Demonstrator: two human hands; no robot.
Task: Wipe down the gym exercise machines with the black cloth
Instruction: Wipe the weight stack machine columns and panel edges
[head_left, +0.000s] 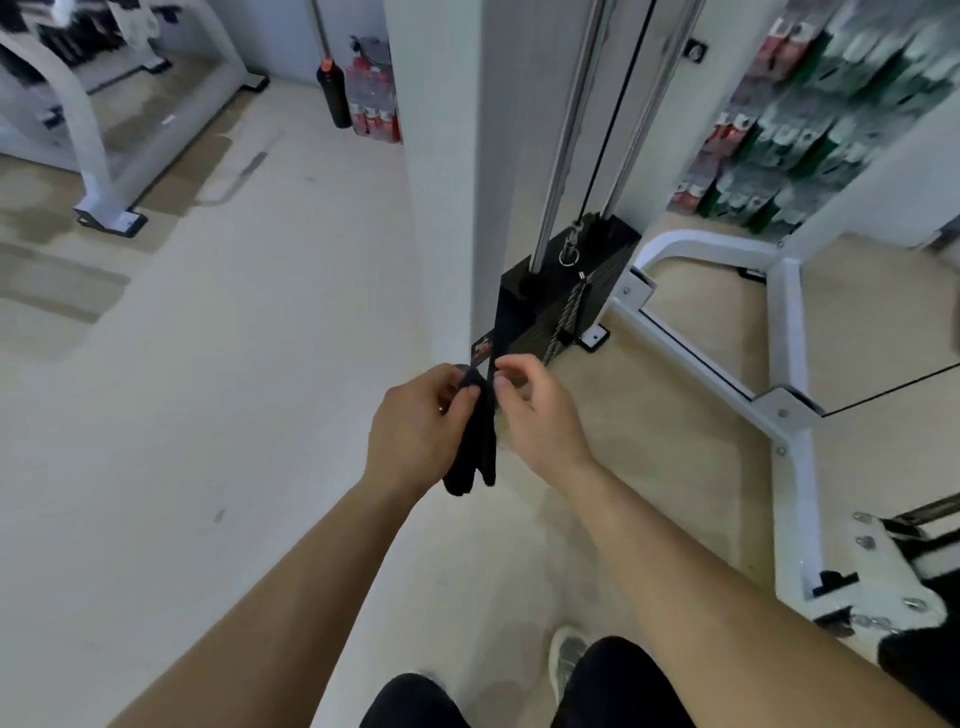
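step: we are readying the black cloth (475, 436) at frame centre | grip: left hand (415, 426) is pinching its top, right hand (535, 405) is loosely curled beside it, pinching nothing clear | advice: we are judging it best to fold a flat pad before wiping the white upright (447, 182)

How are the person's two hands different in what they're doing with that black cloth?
The left hand pinches the top of the black cloth between thumb and fingers, carrying it as it hangs down; the right hand only nears the cloth's upper edge with its fingertips, and whether it grips is unclear. The left hand's back faces the camera; the right shows curled fingers. Both are bare, held before the white machine column.
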